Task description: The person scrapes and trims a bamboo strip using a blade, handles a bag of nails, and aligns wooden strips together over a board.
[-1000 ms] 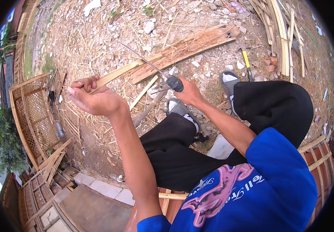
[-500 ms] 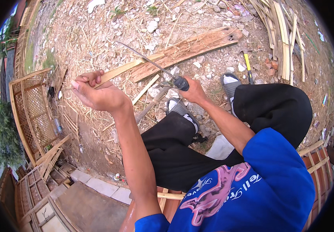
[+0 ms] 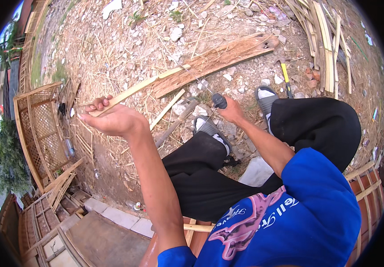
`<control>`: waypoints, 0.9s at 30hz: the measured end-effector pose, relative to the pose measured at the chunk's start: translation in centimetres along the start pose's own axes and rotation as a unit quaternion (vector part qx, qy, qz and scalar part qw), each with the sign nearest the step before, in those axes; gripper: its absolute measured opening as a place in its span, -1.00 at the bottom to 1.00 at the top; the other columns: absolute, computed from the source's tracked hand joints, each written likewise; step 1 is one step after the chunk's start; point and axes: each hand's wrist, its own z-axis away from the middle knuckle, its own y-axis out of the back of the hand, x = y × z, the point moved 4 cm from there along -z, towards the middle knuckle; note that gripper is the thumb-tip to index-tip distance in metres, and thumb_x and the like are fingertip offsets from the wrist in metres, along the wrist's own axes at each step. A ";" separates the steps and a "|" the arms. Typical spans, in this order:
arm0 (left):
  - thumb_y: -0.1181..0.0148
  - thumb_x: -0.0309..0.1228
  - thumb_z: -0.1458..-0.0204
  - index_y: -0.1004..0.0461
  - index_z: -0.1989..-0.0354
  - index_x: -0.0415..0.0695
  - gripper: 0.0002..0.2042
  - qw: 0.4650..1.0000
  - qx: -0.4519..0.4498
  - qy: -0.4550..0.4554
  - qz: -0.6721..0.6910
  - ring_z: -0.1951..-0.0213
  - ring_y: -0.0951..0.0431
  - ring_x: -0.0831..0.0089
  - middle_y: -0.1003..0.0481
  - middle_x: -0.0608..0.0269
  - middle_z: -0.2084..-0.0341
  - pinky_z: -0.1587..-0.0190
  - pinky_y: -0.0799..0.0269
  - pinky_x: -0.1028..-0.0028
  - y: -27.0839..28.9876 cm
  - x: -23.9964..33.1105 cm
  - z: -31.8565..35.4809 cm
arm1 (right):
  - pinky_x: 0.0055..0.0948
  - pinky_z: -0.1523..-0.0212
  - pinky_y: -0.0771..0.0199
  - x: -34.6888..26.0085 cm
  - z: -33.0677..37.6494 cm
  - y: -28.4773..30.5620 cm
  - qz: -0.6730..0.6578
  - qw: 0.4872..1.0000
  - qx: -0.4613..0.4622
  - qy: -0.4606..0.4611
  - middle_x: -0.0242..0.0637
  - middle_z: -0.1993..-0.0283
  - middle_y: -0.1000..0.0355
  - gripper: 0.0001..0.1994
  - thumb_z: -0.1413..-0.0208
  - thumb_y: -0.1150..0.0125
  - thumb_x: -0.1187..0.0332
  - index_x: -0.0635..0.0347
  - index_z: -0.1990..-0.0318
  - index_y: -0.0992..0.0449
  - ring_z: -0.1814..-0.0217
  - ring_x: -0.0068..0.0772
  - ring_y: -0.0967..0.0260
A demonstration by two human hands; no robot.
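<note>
My left hand is closed around the near end of a long, pale wooden strip, its fingertips curled over the top. The strip's far end lies over a rough, weathered plank on the ground. In my right hand is the dark handle of a long-bladed knife, gripped tightly. Its thin blade shows almost edge-on, pointing away to the upper left near the strip's far end. Whether the blade touches the strip I cannot tell.
A yellow-handled hammer lies right of the plank, near my sandalled foot. Long wooden strips are piled at the far right. A lattice panel stands at left. Stones and straw litter the ground.
The knife has turned and drawn back slightly toward me, its blade now nearly edge-on. My left hand has flattened and shifted a little lower, still holding the strip.
</note>
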 end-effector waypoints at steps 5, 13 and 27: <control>0.24 -0.29 -0.27 -0.09 0.41 -0.03 -0.81 0.996 0.060 0.025 0.061 0.38 -0.18 0.49 -0.18 0.34 0.44 0.17 -0.17 0.39 -0.7 0.7 1.6 | -0.27 0.14 -0.45 -7.1 1.0 -2.5 -0.119 0.987 -0.011 0.105 -0.05 0.30 -0.52 -0.57 0.18 -0.28 0.35 0.22 0.06 -0.46 0.25 -0.20 -0.50; 0.22 -0.32 -0.25 -0.10 0.38 -0.04 -0.84 0.999 -0.020 0.014 0.043 0.35 -0.19 0.50 -0.19 0.33 0.45 0.14 -0.14 0.40 0.0 0.2 1.5 | -0.16 0.21 -0.47 -13.8 1.6 -1.8 -0.163 0.967 -0.057 0.190 0.03 0.34 -0.51 -0.64 0.16 -0.28 0.33 0.18 0.14 -0.46 0.24 0.11 -0.49; 0.18 -0.31 -0.24 -0.16 0.35 -0.07 -0.85 0.997 -0.074 -0.015 0.030 0.33 -0.20 0.49 -0.21 0.32 0.45 0.17 -0.16 0.41 -0.7 -0.2 2.1 | -0.24 0.21 -0.46 -13.8 1.1 -0.8 -0.105 0.983 -0.017 0.147 -0.07 0.38 -0.50 -0.62 0.18 -0.30 0.34 0.26 0.14 -0.44 0.33 -0.07 -0.49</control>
